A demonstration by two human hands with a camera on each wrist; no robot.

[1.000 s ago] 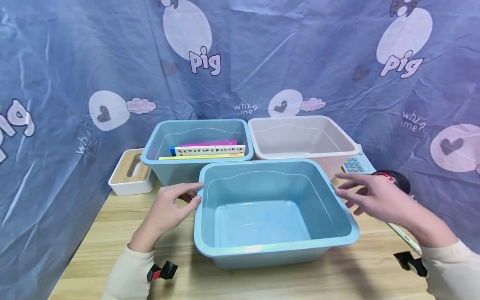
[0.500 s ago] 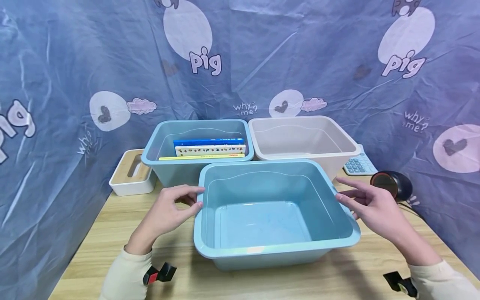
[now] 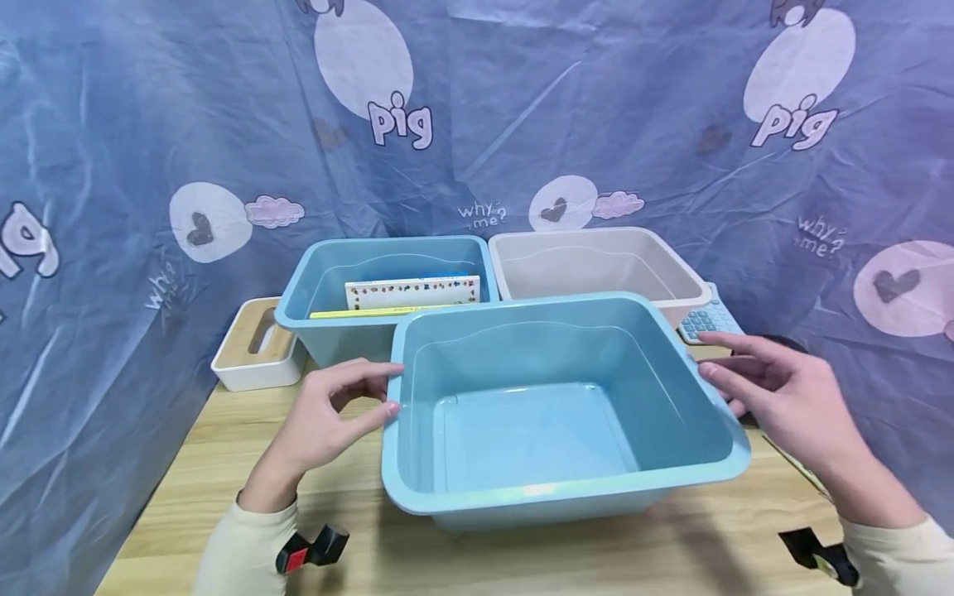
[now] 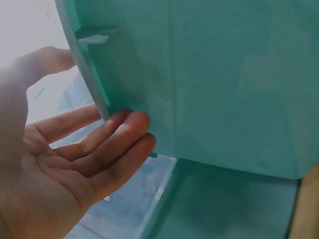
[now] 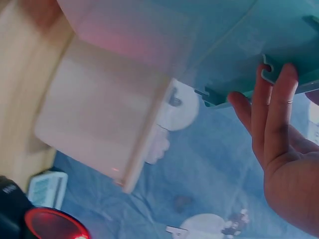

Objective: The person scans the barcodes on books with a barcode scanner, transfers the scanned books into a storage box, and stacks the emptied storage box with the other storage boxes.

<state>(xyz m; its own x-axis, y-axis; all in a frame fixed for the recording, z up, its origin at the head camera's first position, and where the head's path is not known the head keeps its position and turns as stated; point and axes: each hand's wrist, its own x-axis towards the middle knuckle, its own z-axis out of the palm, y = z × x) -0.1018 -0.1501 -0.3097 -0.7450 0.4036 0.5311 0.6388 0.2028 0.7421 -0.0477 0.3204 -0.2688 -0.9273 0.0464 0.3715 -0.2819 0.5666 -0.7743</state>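
A light blue plastic bin (image 3: 514, 356) stands between both hands in the head view, its inside bare, its rim slightly tilted and a shadow on the table below. My left hand (image 3: 324, 414) grips its left rim, thumb and index finger at the edge. In the left wrist view the other fingers (image 4: 119, 144) curl under the rim against the outer wall. My right hand (image 3: 793, 397) holds the right rim, thumb on top. Its fingers (image 5: 276, 114) reach up under the lip, beside a small hook-shaped tab, in the right wrist view.
Behind stand a blue bin (image 3: 335, 343) with a white book (image 3: 413, 292) and a yellow one (image 3: 373, 312), and a pale bin (image 3: 589, 269). A wood-topped tissue box (image 3: 257, 348) is left. Right are a light blue calculator-like keypad (image 3: 704, 319) and a dark object with a red ring (image 5: 55, 224).
The front bin has risen and tilted, its right side shifting right and up with my right hand. It overlaps more of the bins behind. My left hand stays at its rim.
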